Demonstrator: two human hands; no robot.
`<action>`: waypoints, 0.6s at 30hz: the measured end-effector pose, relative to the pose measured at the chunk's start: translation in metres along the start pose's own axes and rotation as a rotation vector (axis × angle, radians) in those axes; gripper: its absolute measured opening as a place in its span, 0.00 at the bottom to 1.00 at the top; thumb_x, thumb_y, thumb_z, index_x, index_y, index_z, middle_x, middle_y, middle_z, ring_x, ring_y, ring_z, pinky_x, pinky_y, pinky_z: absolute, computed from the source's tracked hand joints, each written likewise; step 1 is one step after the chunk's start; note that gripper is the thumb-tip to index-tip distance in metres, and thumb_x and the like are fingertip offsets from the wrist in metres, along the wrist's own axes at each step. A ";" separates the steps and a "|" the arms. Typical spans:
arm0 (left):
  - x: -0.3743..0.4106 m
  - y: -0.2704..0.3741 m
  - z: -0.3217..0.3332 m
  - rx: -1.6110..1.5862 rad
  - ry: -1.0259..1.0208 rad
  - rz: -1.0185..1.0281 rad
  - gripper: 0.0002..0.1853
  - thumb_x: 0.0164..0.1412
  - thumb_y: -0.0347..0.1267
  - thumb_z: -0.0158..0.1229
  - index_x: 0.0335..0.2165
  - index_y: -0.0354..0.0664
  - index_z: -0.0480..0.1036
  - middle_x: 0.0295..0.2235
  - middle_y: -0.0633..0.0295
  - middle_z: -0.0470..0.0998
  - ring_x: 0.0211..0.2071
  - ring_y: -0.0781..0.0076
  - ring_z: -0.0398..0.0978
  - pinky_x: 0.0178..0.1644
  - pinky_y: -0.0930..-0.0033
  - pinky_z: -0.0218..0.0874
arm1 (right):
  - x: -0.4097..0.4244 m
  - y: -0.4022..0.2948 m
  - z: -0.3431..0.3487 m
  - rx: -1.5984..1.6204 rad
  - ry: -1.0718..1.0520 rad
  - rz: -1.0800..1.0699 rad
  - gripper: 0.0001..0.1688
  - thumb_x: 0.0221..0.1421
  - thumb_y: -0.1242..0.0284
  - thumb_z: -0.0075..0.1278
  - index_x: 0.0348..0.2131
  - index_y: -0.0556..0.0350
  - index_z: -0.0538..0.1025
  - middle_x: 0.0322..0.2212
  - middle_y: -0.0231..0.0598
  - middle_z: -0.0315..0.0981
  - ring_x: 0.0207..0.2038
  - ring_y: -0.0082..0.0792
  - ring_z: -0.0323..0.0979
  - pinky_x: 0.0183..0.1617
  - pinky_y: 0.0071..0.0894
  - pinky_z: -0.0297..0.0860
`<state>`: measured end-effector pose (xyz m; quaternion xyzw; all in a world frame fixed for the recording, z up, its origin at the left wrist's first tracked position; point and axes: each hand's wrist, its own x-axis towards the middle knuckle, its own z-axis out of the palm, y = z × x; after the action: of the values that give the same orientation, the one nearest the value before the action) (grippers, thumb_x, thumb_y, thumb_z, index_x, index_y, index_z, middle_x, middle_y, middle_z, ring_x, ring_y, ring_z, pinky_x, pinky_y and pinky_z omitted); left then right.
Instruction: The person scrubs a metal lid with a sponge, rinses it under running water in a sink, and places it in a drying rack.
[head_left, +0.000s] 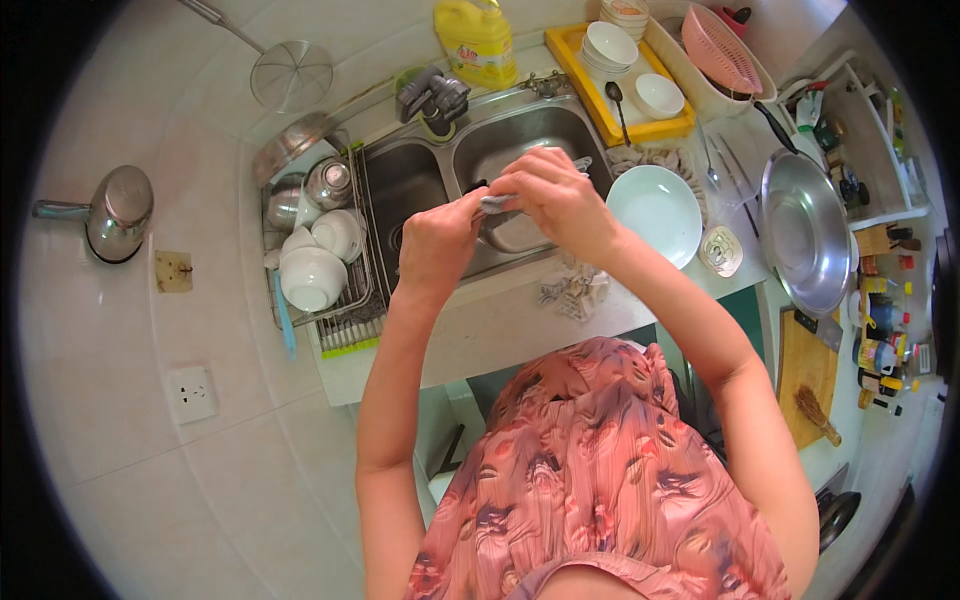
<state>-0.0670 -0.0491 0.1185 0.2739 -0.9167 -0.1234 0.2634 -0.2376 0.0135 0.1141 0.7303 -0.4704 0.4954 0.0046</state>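
Both my hands are raised over the double stainless-steel sink (536, 120). My left hand (441, 238) is closed in a fist around one end of a bunched grey-white cloth (496, 203). Fingers curled, my right hand (559, 201) grips the same cloth from the other side. Most of the cloth is hidden by the fingers. A small dark piece shows just above the left fist; what it belongs to cannot be made out. On the counter edge below the right wrist lies a crumpled patterned cloth (576, 291). A white plate (654, 216) rests beside my right forearm.
A dish rack (360, 289) with bowls (313, 279) stands left of the sink. Behind are a yellow detergent jug (476, 45) and a yellow-rimmed tray (576, 90) with bowls and a spoon. Rightward are a large metal basin (806, 229) and a cutting board (796, 360) bearing a cleaver (823, 330).
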 end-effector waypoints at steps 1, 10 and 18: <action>0.003 0.004 0.000 -0.020 0.000 -0.005 0.13 0.46 0.26 0.56 0.36 0.45 0.73 0.24 0.55 0.75 0.24 0.58 0.73 0.25 0.65 0.65 | -0.004 0.006 -0.003 0.042 0.023 0.074 0.12 0.39 0.84 0.50 0.30 0.57 0.73 0.26 0.37 0.68 0.32 0.38 0.67 0.36 0.32 0.65; -0.002 -0.023 0.007 -0.280 0.055 -0.263 0.13 0.47 0.21 0.54 0.34 0.44 0.73 0.27 0.56 0.76 0.25 0.59 0.74 0.26 0.70 0.65 | -0.039 0.081 -0.044 0.341 0.254 0.431 0.13 0.42 0.89 0.46 0.31 0.60 0.74 0.26 0.40 0.70 0.30 0.32 0.69 0.32 0.24 0.67; 0.030 0.004 0.042 -0.023 0.064 -0.001 0.14 0.42 0.19 0.54 0.32 0.42 0.73 0.30 0.59 0.77 0.29 0.60 0.75 0.30 0.67 0.68 | -0.004 0.041 -0.011 0.001 -0.051 -0.029 0.13 0.34 0.83 0.52 0.27 0.58 0.73 0.24 0.38 0.69 0.30 0.38 0.67 0.33 0.32 0.65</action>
<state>-0.1133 -0.0589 0.0972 0.2753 -0.9060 -0.1254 0.2959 -0.2742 -0.0021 0.0978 0.7493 -0.4598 0.4766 -0.0006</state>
